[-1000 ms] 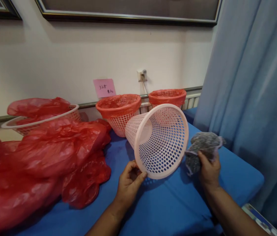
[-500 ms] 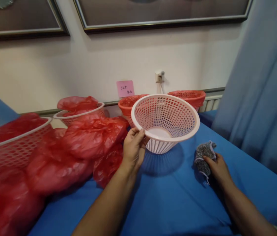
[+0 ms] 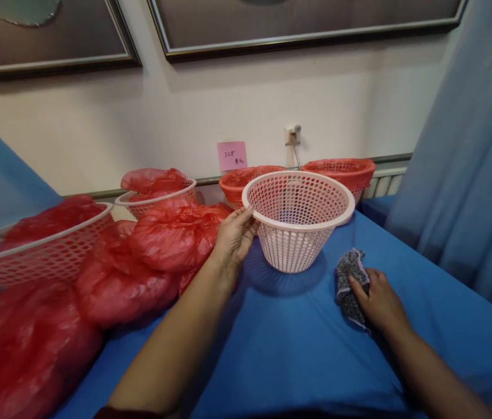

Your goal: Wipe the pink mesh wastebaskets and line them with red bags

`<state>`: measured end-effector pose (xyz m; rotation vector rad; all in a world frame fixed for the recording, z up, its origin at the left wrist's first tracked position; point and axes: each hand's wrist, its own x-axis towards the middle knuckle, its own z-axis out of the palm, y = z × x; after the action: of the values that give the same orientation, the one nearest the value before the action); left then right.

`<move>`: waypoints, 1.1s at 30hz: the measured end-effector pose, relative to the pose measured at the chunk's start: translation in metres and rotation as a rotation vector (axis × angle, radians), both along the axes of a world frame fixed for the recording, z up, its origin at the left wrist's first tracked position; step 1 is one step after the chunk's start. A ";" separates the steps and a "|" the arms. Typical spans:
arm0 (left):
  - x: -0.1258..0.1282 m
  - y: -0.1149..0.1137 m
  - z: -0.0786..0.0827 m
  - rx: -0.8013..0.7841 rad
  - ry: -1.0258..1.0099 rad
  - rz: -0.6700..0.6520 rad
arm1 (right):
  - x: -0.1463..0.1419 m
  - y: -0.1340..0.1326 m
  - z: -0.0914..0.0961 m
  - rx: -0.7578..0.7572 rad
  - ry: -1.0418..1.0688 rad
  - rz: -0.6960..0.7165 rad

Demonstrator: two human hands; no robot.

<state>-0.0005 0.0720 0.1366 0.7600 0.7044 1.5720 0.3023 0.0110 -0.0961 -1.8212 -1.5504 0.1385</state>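
Observation:
A pale pink mesh basket (image 3: 298,224) stands upright on the blue tablecloth (image 3: 298,349). My left hand (image 3: 232,238) grips its near-left rim, fingers curled over the edge. A grey cloth (image 3: 347,285) lies crumpled on the tablecloth to the right of the basket. My right hand (image 3: 379,302) rests on it, fingers closed over its right side. Nothing lines the basket's inside.
Red plastic bags (image 3: 154,244) are heaped at the left, some draped in pink baskets (image 3: 54,244). Two baskets lined with red bags (image 3: 342,171) stand at the wall behind. A pink note (image 3: 232,155) and a socket are on the wall. A blue curtain (image 3: 477,163) hangs at the right.
The basket went from lying on its side in my left hand to standing upright on the cloth. My right hand came down with the grey cloth onto the table.

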 end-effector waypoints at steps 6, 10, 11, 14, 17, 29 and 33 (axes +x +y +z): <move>-0.025 -0.017 0.004 -0.123 -0.065 0.022 | -0.007 -0.005 -0.004 0.090 -0.160 0.045; -0.028 -0.024 0.001 -0.110 -0.127 0.032 | -0.008 -0.003 -0.007 0.087 -0.090 0.053; -0.027 -0.026 0.000 -0.108 -0.132 0.025 | -0.008 -0.003 -0.007 0.085 -0.071 0.056; -0.020 -0.026 -0.002 -0.093 -0.135 -0.002 | -0.007 -0.002 -0.008 0.075 -0.035 0.063; -0.009 -0.022 -0.004 -0.064 -0.126 -0.008 | -0.009 -0.002 -0.007 0.084 -0.034 0.062; -0.055 -0.045 -0.058 0.057 0.414 0.286 | -0.019 -0.029 0.017 0.423 -0.065 -0.010; -0.122 -0.078 -0.114 0.119 1.237 0.771 | -0.044 -0.048 0.025 0.596 -0.125 0.310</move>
<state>-0.1225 -0.0056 0.0224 1.7135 1.9830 1.6893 0.2584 -0.0374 -0.0708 -1.1396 -1.7218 -0.2740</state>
